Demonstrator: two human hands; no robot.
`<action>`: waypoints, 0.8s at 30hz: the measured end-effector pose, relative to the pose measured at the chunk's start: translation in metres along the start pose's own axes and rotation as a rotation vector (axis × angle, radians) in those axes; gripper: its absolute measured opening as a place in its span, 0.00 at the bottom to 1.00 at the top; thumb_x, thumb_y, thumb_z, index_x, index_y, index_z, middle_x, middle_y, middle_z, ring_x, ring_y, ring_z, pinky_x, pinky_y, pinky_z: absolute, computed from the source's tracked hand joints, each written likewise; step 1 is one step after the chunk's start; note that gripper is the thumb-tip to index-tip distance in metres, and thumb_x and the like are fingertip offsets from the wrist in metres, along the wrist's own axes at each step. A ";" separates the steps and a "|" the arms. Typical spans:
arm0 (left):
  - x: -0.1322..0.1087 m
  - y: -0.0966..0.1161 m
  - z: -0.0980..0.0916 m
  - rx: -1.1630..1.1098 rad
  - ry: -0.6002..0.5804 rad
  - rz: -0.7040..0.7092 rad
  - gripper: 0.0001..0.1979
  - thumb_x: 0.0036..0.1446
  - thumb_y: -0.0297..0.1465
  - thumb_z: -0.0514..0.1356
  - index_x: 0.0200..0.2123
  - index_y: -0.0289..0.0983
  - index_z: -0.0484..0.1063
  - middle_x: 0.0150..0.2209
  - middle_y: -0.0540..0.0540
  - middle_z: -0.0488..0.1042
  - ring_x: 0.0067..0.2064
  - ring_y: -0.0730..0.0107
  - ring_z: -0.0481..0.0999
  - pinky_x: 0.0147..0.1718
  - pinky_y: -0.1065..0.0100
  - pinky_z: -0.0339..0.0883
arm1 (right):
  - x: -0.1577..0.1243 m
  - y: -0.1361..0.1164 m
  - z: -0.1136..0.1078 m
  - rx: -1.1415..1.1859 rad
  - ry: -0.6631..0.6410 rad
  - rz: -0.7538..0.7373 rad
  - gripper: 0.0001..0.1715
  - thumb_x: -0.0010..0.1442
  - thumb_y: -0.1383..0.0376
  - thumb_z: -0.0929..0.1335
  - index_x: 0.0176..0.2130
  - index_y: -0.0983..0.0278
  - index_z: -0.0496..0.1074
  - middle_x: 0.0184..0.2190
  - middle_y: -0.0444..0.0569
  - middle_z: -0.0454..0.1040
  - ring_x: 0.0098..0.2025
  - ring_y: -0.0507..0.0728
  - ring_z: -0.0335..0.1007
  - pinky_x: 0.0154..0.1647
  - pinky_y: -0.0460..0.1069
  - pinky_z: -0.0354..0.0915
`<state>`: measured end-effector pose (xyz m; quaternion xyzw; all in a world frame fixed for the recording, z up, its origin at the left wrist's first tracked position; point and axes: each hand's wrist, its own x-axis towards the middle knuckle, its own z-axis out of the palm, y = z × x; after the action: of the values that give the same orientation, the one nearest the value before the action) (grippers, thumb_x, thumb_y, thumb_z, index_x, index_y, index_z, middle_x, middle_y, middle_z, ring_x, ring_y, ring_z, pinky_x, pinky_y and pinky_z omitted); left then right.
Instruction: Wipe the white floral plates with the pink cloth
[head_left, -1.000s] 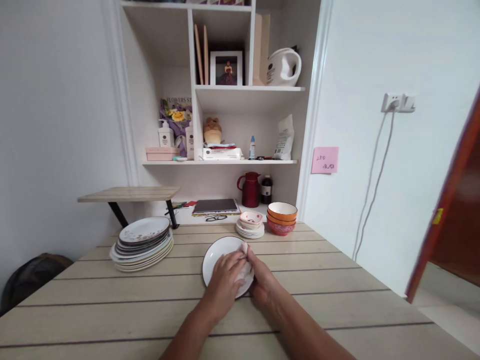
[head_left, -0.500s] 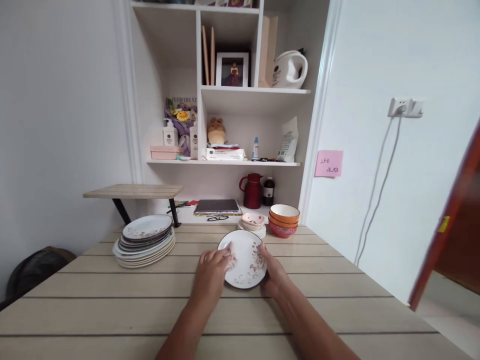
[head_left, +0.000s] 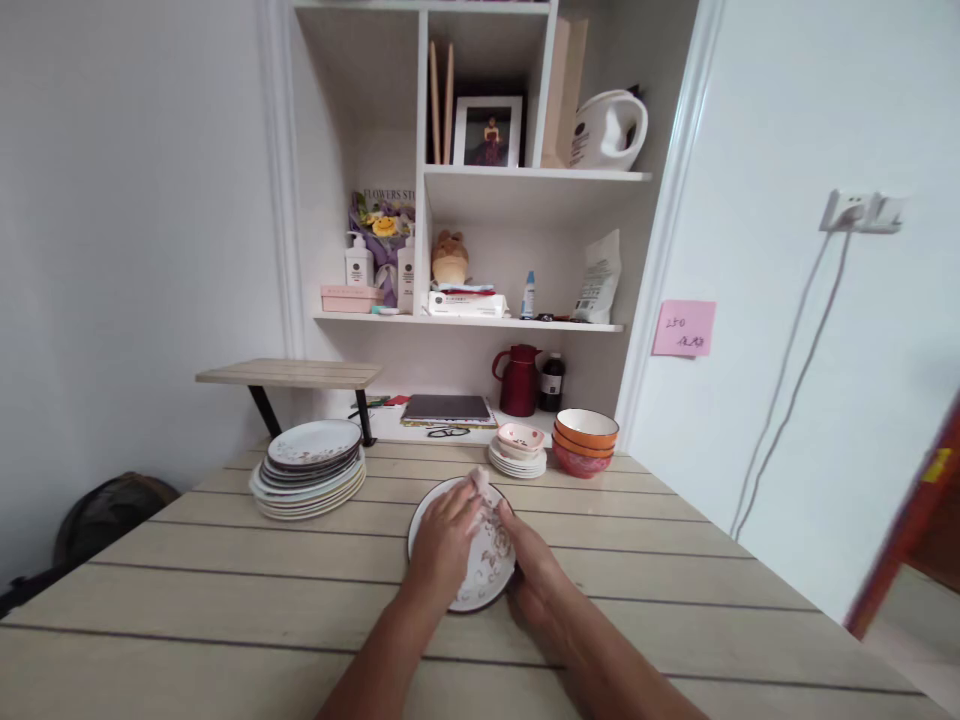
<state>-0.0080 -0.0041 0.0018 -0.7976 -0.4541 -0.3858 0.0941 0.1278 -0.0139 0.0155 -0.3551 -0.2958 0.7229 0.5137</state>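
A white plate (head_left: 484,575) with a dark rim and brown floral print is tilted toward me above the table. My right hand (head_left: 536,565) grips its right edge, thumb on the face and fingers behind. Over the upper part of the plate lies my left hand (head_left: 442,535), its fingers pressing a small pale crumpled cloth (head_left: 480,482) against the surface. The cloth is mostly hidden under the fingers.
On the slatted table (head_left: 300,590), a stack of plates (head_left: 311,475) stands at the left by a small raised shelf (head_left: 292,373). Small white dishes (head_left: 517,460) and stacked bowls (head_left: 585,445) stand behind the plate. A laptop (head_left: 446,407) lies farther back.
My left hand has moved with the cloth from the plate's left side up across its upper part. The plate has shifted slightly left and nearer. The whole view has turned a little left.
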 end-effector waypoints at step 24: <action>-0.002 -0.003 -0.011 0.213 -0.033 -0.195 0.18 0.62 0.23 0.52 0.50 0.42 0.74 0.58 0.42 0.72 0.58 0.56 0.71 0.59 0.44 0.59 | 0.013 -0.014 -0.019 -0.026 0.089 -0.014 0.23 0.58 0.53 0.69 0.47 0.66 0.72 0.39 0.55 0.82 0.37 0.60 0.79 0.40 0.54 0.72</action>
<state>-0.0173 -0.0091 0.0071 -0.7414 -0.5693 -0.3297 0.1326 0.1479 0.0043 0.0129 -0.3913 -0.2846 0.6989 0.5267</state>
